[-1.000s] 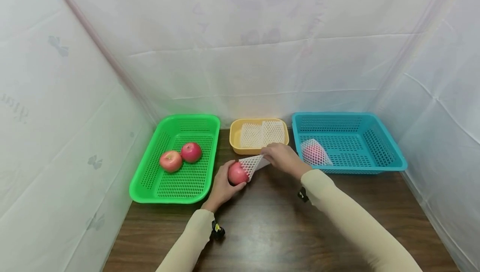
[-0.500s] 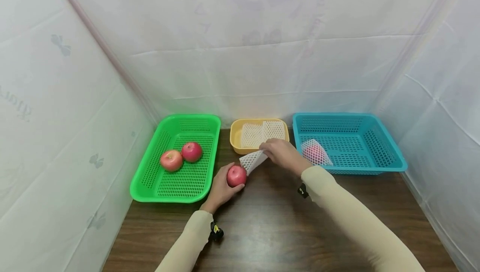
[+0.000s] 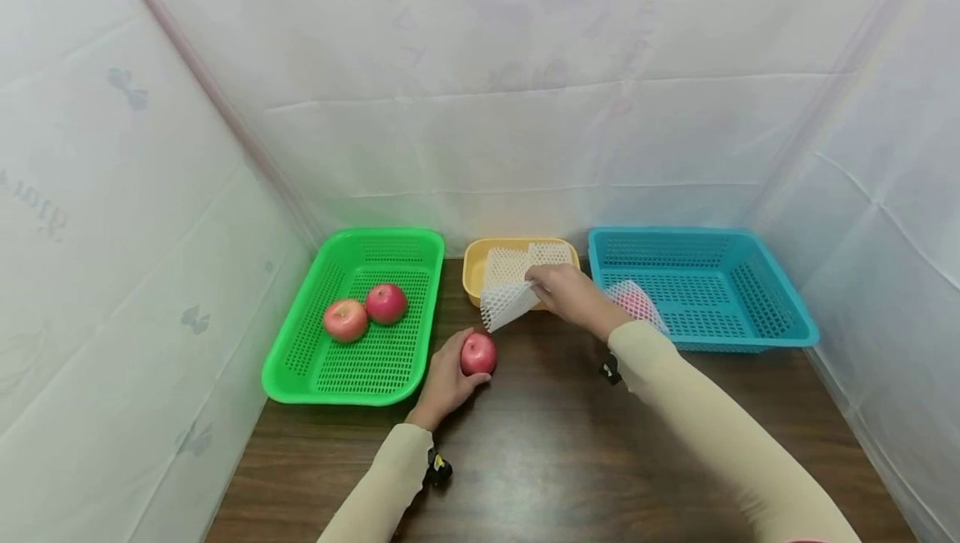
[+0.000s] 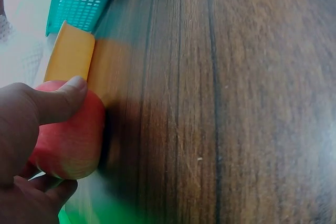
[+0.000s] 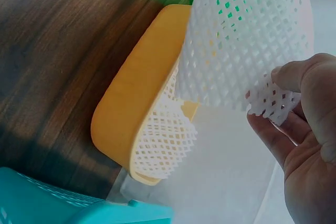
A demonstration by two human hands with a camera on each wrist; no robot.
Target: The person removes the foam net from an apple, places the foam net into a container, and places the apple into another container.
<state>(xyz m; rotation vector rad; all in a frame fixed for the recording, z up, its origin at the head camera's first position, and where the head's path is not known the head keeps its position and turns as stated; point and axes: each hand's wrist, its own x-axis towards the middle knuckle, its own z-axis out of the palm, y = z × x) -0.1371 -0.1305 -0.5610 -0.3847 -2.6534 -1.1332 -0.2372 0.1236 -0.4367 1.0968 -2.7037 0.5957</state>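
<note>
A red apple (image 3: pixel 478 355) stands on the wooden table, and my left hand (image 3: pixel 446 380) grips it from the left. In the left wrist view, the thumb lies across the apple's (image 4: pixel 76 142) upper side and other fingers curl beneath. My right hand (image 3: pixel 572 296) pinches one end of a white foam net sleeve (image 3: pixel 507 305), which hangs flat and bare beside the yellow tray's front rim. Seen from the right wrist, the net sleeve (image 5: pixel 239 45) spreads away from the thumb and fingertips. It is apart from the apple.
A small yellow tray (image 3: pixel 472 279) holds more foam nets (image 3: pixel 507 263). On the left, two apples (image 3: pixel 386 303) lie in a green basket (image 3: pixel 339 398). At right, a blue basket (image 3: pixel 787 331) contains one net-wrapped apple (image 3: pixel 637 305), partly behind the right wrist.
The foam net has come off the apple's side and moved up and back towards the yellow tray with my right hand. The apple stays in my left hand, nearly in place.
</note>
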